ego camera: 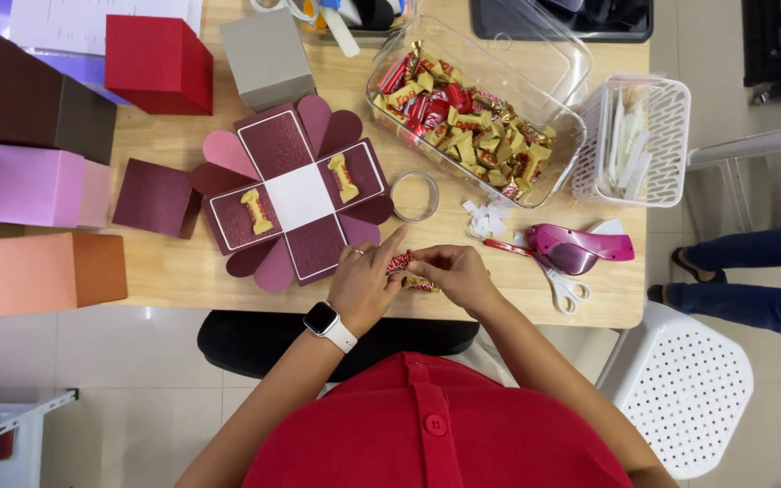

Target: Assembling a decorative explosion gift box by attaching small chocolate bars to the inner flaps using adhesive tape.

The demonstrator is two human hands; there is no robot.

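Hands: left hand (363, 280) and right hand (452, 271) pinch a small red-wrapped candy (399, 263) between fingertips, lower centre.
Tub: clear plastic rectangular tub (560, 145), upper right, holds red and gold wrapped candies (463, 122).
Box: unfolded maroon paper box (296, 194), centre, carries two gold candies.
Basket: white plastic basket (671, 99), right, holds white strips.

My work surface is a light wooden table (183, 271). Lying flat at its middle is an unfolded maroon paper box (296, 194) with two wrapped candies stuck on its panels. To its left I note a small maroon lid (154, 197), an orange box (56, 271), a pink box (33, 185), a brown box (24, 95), a red box (157, 63) and a grey box (267, 59). To its right lie a tape roll (414, 196), a clear tub of candies (476, 113), a white basket (635, 140), a pink tape dispenser (576, 247) and scissors (558, 285).
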